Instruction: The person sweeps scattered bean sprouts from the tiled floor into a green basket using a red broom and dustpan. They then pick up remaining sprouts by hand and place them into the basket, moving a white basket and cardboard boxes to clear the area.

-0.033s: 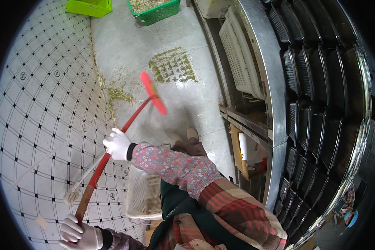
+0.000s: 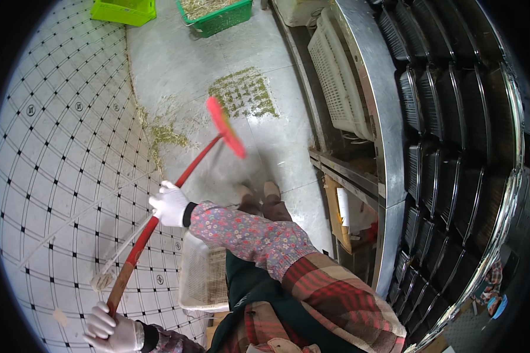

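Note:
Both my white-gloved hands grip a long red broom that slants up from lower left. My right hand (image 2: 169,204) is closed round the middle of the handle (image 2: 140,242), its arm in a flowered sleeve crossing in front of me. Lower down, my left hand (image 2: 115,330) wraps the brown top end. The red broom head (image 2: 225,127), slightly blurred, is over the grey floor in front of my feet. Beyond it, green plant scraps (image 2: 244,94) lie in a square grid pattern. More loose scraps (image 2: 169,135) are strewn along the wall base to its left.
A green basket (image 2: 221,25) of pale stalks and a lime crate (image 2: 123,12) stand at the far end. At right runs a metal rack (image 2: 388,176) with white baskets (image 2: 338,82) and stacked black trays (image 2: 447,117). A white basket (image 2: 203,276) sits beside me, near the tiled wall (image 2: 59,176).
The broom head has shifted a little to the right and slightly farther away. My right hand has moved slightly right with the handle; the left hand stays nearly in place.

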The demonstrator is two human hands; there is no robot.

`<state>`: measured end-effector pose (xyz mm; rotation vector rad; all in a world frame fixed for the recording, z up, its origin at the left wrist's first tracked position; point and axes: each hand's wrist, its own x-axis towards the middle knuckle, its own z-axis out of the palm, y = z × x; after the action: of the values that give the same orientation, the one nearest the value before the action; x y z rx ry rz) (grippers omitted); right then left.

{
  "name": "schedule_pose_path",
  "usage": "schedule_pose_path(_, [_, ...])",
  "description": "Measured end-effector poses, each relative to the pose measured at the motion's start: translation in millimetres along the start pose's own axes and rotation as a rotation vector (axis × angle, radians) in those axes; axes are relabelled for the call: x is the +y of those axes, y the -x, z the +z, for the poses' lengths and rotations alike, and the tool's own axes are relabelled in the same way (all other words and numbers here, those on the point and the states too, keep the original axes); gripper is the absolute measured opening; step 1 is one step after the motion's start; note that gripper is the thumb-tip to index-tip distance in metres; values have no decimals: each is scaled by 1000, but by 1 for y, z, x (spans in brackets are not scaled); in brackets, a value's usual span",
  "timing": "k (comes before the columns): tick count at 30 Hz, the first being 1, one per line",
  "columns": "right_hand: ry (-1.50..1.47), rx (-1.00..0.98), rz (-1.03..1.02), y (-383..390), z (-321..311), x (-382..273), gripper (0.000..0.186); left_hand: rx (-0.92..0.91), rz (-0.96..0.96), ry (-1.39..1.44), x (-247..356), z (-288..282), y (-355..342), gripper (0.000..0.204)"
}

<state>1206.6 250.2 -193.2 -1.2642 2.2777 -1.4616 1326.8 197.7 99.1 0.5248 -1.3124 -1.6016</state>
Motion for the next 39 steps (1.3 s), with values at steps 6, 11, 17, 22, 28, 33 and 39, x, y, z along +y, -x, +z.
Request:
schedule_pose_path(6, [346,-158,353,78,-7,158,8,199,-470,199,-230,-141,4,36])
schedule_pose_path(11, [488,-430,634,115,22,269,11,301,-774,231,-388,-166,28,36])
schedule_pose_path(17, [756,-337,852,180,29,383,21,258,-1143,459,-544,-178,53,34])
schedule_pose_path(22, [623,-210,1047,204,-18,414,11,115,-1296,332,-550,-45,50,35])
schedule_pose_path(28, [569,102,742,88,28,359,7,-24,-1085,246,-439,-17,-79,37])
schedule_pose_path(33, [450,-20,452,-59,34,265,20,-98,-796,167,-320,-11,-166,40])
schedule_pose_path(39, [10,-136,232,-168,136,146,6,-236,-378,-99,-166,-10,-220,40])
